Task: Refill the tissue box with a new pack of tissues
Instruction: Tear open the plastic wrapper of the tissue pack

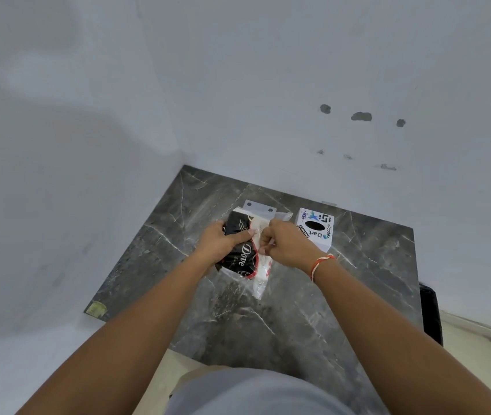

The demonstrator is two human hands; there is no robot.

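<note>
A plastic-wrapped tissue pack (242, 259), black and white with "Dove" lettering, lies on the dark marble table (283, 319). My left hand (223, 242) grips its black left side, thumb on top. My right hand (289, 242) pinches the clear wrapper at the pack's white middle. The white tissue box (316, 229), printed with "Dart" and colourful logos, stands just right of my right hand, its black oval slot facing up.
The table sits in a corner between two pale walls (88, 145). A small white bracket (257, 206) lies behind the pack. A black object (431, 313) stands off the table's right edge. Bare marble lies in front of the pack.
</note>
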